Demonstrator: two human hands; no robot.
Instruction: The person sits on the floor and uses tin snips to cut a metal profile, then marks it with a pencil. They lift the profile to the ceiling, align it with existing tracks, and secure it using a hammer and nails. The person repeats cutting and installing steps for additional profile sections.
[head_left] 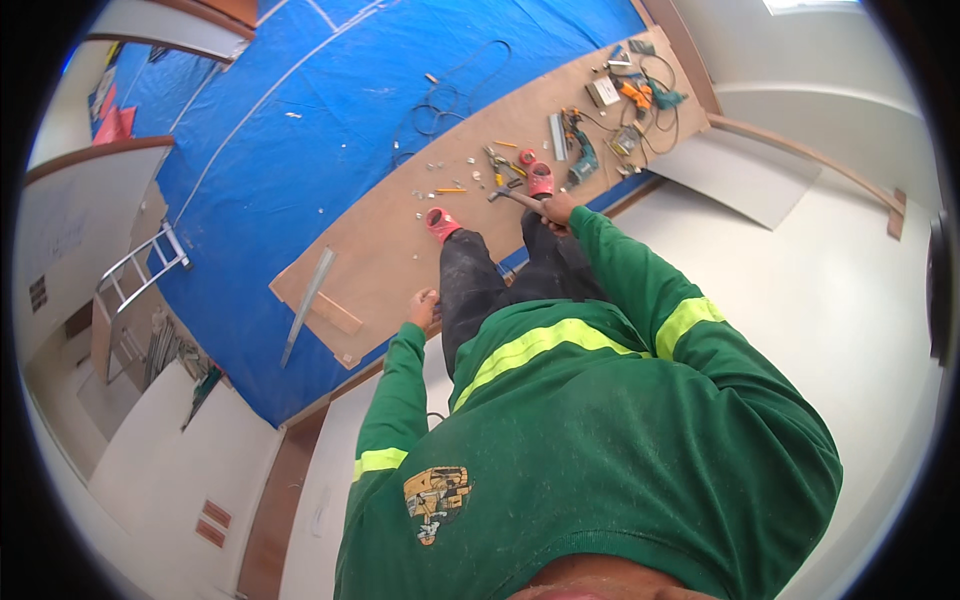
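My right hand (pixel 558 212) is closed around the wooden handle of a hammer (pixel 522 200), whose dark head points left over a brown board (pixel 400 265) on the floor. Beneath the hammer head lie pliers (pixel 493 160), a red tape roll (pixel 527 156) and small loose bits. Low beside my left thigh, my left hand (pixel 424 309) is curled near the board's edge; anything inside its fingers is hidden. My red shoes (pixel 440 223) rest on the board, the other one right beside the hammer.
A teal power drill (pixel 582 165), an orange power tool (pixel 635 95) and cords crowd the board's far right. A metal straightedge (pixel 308 305) lies at its left end. Blue sheeting (pixel 330 130) covers the floor beyond, with a loose black cable (pixel 432 118). A ladder (pixel 140 265) stands far left.
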